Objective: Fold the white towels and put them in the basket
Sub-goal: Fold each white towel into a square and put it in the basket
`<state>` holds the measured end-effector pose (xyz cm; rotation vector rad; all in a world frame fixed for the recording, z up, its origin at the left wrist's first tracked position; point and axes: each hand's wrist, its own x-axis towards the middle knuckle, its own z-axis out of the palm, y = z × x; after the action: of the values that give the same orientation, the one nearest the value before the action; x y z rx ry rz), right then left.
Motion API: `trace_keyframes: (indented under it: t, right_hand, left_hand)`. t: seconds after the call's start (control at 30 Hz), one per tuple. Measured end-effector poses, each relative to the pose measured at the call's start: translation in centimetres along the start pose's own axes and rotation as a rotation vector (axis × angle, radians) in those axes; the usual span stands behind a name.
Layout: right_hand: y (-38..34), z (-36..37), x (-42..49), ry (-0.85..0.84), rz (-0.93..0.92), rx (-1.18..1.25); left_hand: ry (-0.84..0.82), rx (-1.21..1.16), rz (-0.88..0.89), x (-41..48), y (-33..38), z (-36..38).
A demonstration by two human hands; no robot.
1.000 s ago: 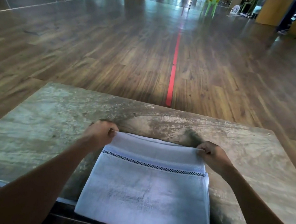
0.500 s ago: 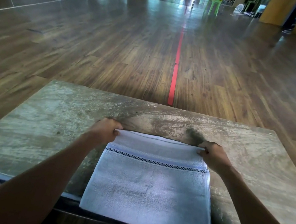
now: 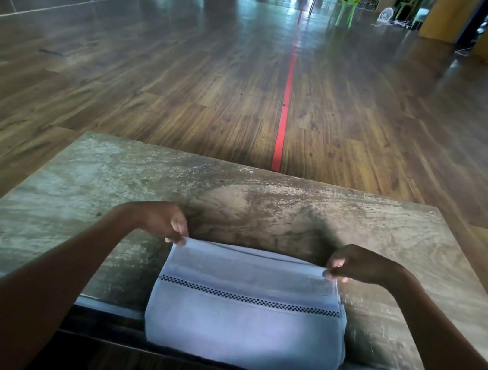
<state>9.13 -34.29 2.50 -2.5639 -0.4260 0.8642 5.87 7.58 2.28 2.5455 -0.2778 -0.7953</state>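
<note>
Big hall, wood-plank floor with a red line running away from the far edge of the table; a green plastic chair and yellow columns sit at the far end. Tabletop is worn, stone-look, streaked dark in the middle.

We have one white towel on the table, centred at the near edge, its lower part hanging over that edge. A black checkered band runs across it.

Our left hand pinches the towel's far left corner between thumb and fingers. Our right hand pinches the far right corner the same way. Both grips closed on fabric. The far hem is raised off the tabletop and stretched between the two hands; layers show along that edge, so the towel is already folded at least once.
</note>
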Motion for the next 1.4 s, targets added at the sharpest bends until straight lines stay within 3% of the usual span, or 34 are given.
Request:
trace_keyframes:
  t: [0.07, 0.2, 0.37, 0.5, 0.63, 0.77, 0.93, 1.17, 1.4]
  right_hand:
    - [0.3, 0.2, -0.1, 0.020, -0.009, 0.000]
    - [0.8, 0.7, 0.9, 0.248, -0.007, 0.113]
    - [0.8, 0.8, 1.5, 0.246, 0.000, 0.138]
    - [-0.5, 1.3, 1.9, 0.345, -0.077, -0.215]
    - [-2.3, 3.1, 2.6, 0.354, -0.213, -0.374]
    - [-3.2, 4.0, 3.2, 0.369, -0.261, -0.321]
    - [-4.3, 4.3, 3.9, 0.364, -0.263, -0.232]
    - [-4.9, 3.9, 4.2, 0.364, -0.149, -0.058]
    - [-5.0, 3.9, 5.0, 0.365, -0.081, -0.056]
  left_hand:
    - [0.044, -0.015, 0.006, 0.1, -0.1, 0.2]
    - [0.256, -0.092, 0.042, 1.1, -0.1, 0.8]
    - [0.264, 0.089, 0.013, 1.8, 0.5, 0.9]
    - [0.445, 0.425, 0.138, 2.5, 2.6, 3.0]
    - [0.468, 0.521, 0.206, 3.5, 5.0, 5.9]
    - [0.526, 0.441, 0.212, 4.4, 6.2, 6.2]
    - [0.474, 0.347, 0.185, 4.6, 6.9, 5.9]
    - [0.476, 0.140, 0.138, 4.9, 6.7, 5.4]
    - [0.505, 0.088, 0.028, 5.2, 7.1, 5.4]
